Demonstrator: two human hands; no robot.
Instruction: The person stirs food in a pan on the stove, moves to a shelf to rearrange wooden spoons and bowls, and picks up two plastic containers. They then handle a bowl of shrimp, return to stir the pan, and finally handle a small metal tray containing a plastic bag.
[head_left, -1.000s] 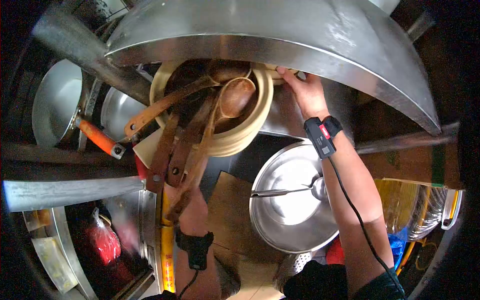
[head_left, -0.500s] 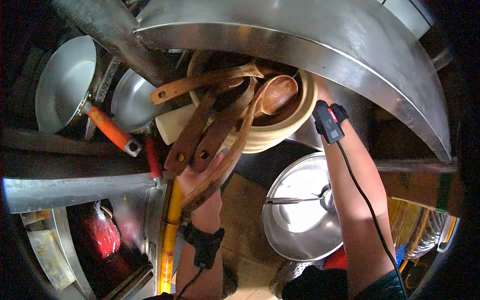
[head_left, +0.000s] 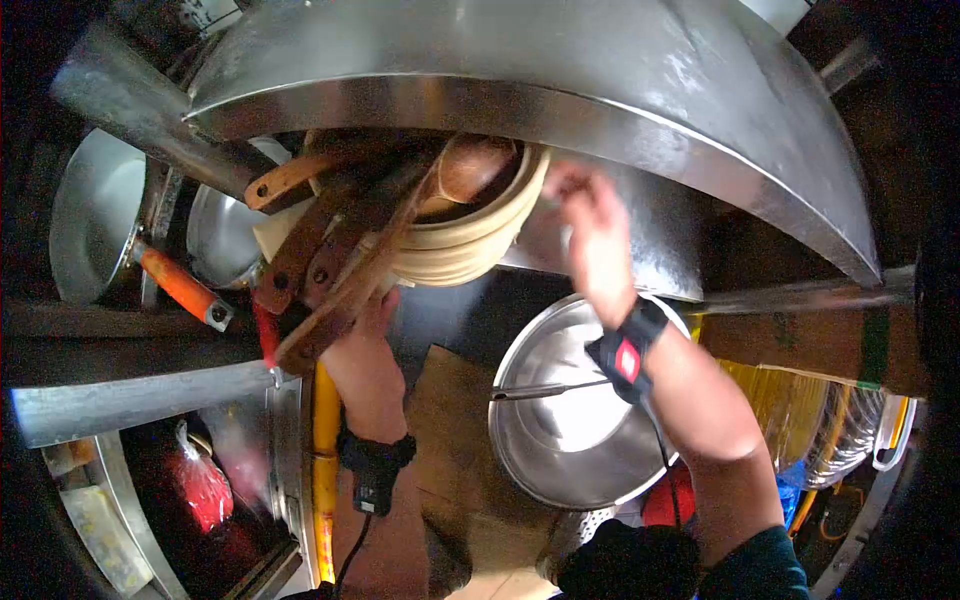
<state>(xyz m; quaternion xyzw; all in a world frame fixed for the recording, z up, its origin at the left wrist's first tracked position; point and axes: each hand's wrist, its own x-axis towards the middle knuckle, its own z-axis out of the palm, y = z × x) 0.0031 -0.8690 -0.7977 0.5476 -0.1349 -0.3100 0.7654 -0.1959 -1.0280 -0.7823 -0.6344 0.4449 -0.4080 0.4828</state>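
Observation:
Several stacked cream clay pots point(head_left: 455, 255) are tucked under the rim of a large steel hood-like surface. Wooden ladles lie in the top pot; one ladle bowl point(head_left: 480, 170) faces up, and the wooden handles point(head_left: 325, 275) jut out to the left. My left hand point(head_left: 365, 325) is closed at the near left side of the pots, beneath the handles, which hide most of its fingers. To the right of the pots, my right hand point(head_left: 598, 225) is raised, blurred and empty, its fingers loosely apart.
A steel bowl point(head_left: 590, 480) with a metal-handled utensil across it stands below my right forearm. Pans, one with an orange handle point(head_left: 180, 288), lie at left. A yellow pipe point(head_left: 326, 430) runs upright near my left wrist. A cardboard box point(head_left: 800, 330) is at right.
My right hand has come out from behind the pots and let go of them. The pots and ladles have shifted left and farther under the steel rim, along with my left hand. The view has shifted too.

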